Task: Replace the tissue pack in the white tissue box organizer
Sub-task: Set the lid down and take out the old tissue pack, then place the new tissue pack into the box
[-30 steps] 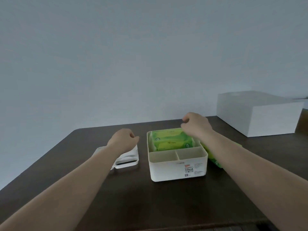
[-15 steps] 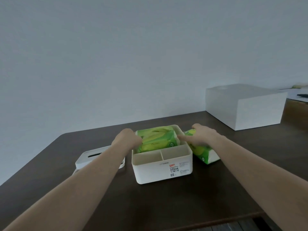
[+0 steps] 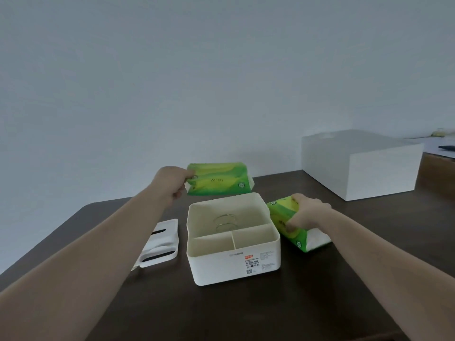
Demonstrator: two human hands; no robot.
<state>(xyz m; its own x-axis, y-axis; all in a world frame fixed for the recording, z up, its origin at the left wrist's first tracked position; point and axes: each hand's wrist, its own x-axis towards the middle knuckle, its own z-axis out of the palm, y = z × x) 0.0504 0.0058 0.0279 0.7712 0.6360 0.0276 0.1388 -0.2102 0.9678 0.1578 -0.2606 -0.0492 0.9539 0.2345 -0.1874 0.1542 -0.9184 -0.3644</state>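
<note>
Green pack (image 3: 218, 179) aloft (left grip (image 3: 172, 180))

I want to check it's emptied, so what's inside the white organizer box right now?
The white plastic organizer box holds no tissue pack. Its large rear compartment shows only a metal coil spring on the floor. The two small front compartments look empty, though their near walls hide their floors.

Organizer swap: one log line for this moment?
left hand: holds old pack aloft | right hand: grips new pack | organizer: empty, lid off
</note>
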